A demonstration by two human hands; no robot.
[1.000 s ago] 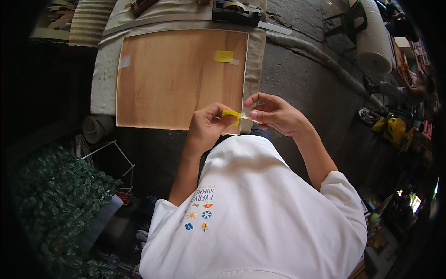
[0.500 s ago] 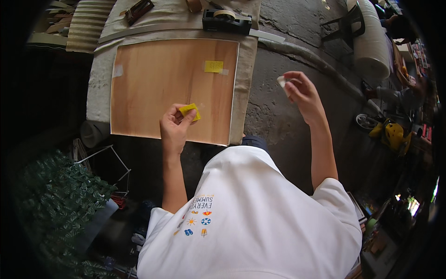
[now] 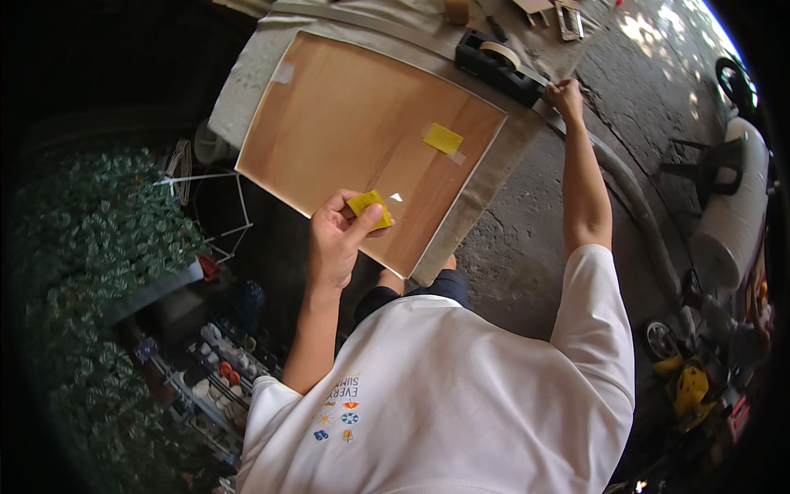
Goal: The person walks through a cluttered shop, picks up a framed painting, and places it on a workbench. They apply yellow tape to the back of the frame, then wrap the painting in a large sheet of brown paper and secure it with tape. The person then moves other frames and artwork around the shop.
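My left hand (image 3: 339, 239) is closed on a small yellow paper label (image 3: 369, 209), pinched between thumb and fingers above the near edge of a flat wooden panel (image 3: 354, 115). A second yellow label (image 3: 444, 139) lies on the panel's right part, with pale tape (image 3: 457, 158) at its corner. Beyond the panel stands a black tape dispenser (image 3: 498, 69) with a roll of tape (image 3: 499, 54) in it. With arm stretched out, my right hand (image 3: 567, 97) is at the dispenser's right end, fingers pinched together. Whatever they hold is too small to make out.
The panel rests on a cloth-covered table (image 3: 247, 103). A long metal strip (image 3: 370, 23) runs behind it. Leafy greenery (image 3: 90, 272) and a thin white frame (image 3: 243, 202) are at left. A big wrapped roll (image 3: 731, 210) and a yellow object (image 3: 690, 389) stand at right.
The view has turned, so the table appears slanted. My right hand has gone from the open space at right, where it held a whitish piece, to the tape dispenser. My left hand keeps the label.
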